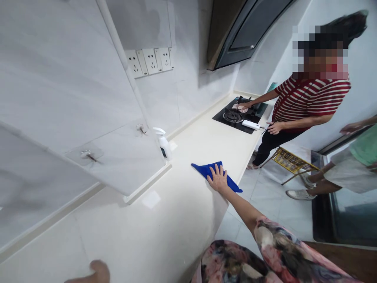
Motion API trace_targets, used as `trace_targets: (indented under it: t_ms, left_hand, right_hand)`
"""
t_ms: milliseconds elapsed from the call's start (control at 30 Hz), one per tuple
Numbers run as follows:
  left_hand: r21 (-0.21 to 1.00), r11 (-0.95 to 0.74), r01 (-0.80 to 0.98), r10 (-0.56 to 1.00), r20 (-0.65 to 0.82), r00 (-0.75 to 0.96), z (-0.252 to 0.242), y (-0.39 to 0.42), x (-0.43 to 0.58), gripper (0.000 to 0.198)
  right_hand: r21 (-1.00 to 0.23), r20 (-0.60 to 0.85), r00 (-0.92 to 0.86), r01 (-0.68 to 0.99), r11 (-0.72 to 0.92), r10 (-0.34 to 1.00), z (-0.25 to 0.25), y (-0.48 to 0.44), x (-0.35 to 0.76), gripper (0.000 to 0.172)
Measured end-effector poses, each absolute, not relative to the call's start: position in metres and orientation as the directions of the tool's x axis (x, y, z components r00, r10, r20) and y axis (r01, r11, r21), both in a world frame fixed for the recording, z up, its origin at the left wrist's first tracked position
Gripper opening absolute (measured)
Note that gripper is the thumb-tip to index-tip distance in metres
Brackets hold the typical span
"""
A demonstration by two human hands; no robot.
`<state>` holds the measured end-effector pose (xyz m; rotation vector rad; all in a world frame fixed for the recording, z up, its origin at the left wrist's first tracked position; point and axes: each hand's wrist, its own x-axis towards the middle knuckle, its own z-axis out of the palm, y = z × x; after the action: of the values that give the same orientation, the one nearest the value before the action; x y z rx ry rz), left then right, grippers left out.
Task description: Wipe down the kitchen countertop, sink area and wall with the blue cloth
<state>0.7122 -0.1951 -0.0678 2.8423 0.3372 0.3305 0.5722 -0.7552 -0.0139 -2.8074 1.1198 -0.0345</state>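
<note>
My right hand lies flat with its fingers spread on a blue cloth, pressing it onto the cream countertop close to the counter's front edge. Only a bit of my left hand shows at the bottom of the view, resting on the counter; its fingers are hidden. A white spray bottle stands against the wall, left of the cloth.
Another person in a striped shirt wipes a black gas hob with a pink cloth at the counter's far end. A third person sits at the right. Wall sockets and a range hood hang above.
</note>
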Motion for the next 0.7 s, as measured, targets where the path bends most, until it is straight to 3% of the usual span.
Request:
trace_targets:
  t_ms: [133,267,400,500,567,700]
  left_hand:
    - [0.334,-0.857,0.392,0.463,0.165,0.871,-0.049,-0.193,0.713,0.132]
    - [0.365,-0.787,0.497,0.560,0.086,0.824,-0.029,-0.186,0.714,0.119]
    - [0.311,-0.850,0.425,0.459,0.043,0.887,-0.018,-0.183,0.701,0.118]
    - [0.262,-0.906,0.332,0.349,0.020,0.937,-0.015,-0.181,0.682,0.109]
    - [0.245,-0.931,0.269,0.285,0.028,0.958,-0.013,-0.182,0.667,0.102]
    - [0.262,-0.946,0.192,0.215,0.060,0.975,-0.012,-0.189,0.638,0.101]
  right_hand:
    - [-0.181,0.007,0.817,-0.566,-0.805,-0.576,-0.017,-0.694,0.584,0.071]
    - [-0.303,0.000,0.970,-0.231,-0.925,-0.243,-0.017,-0.626,0.566,0.073]
    - [-0.403,0.012,0.992,0.123,-0.907,0.129,-0.009,-0.594,0.528,0.067]
    - [-0.435,0.014,0.947,0.294,-0.851,0.320,-0.006,-0.598,0.500,0.059]
    - [-0.443,0.018,0.938,0.317,-0.839,0.346,-0.007,-0.610,0.486,0.056]
    - [-0.405,0.008,0.981,0.179,-0.896,0.192,-0.009,-0.645,0.478,0.059]
